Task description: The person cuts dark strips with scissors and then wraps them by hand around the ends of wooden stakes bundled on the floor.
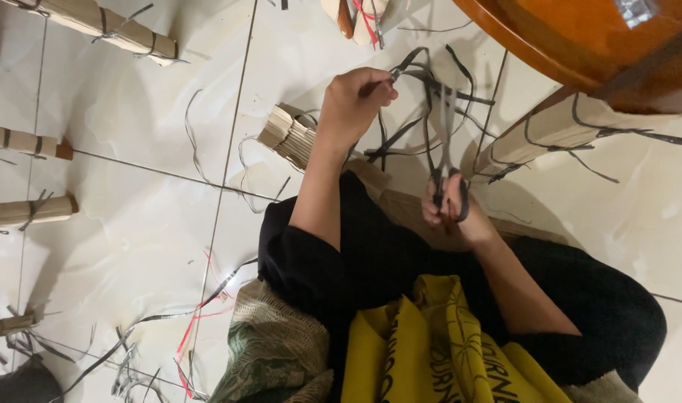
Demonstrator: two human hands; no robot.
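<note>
left hand (354,101) pinches thin dark plastic strap (423,75) | right hand (453,213) clamps grey metal scissors (445,142) | strap light, limp; hold near end

tied bundles of pale sticks (102,26) lie on the white tiled floor (132,224); an orange round table (580,37) stands near.

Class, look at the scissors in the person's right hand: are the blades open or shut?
Shut, or nearly. The scissors show as one narrow line with no gap between blades, gripped by the right hand among dark straps the left hand holds.
</note>
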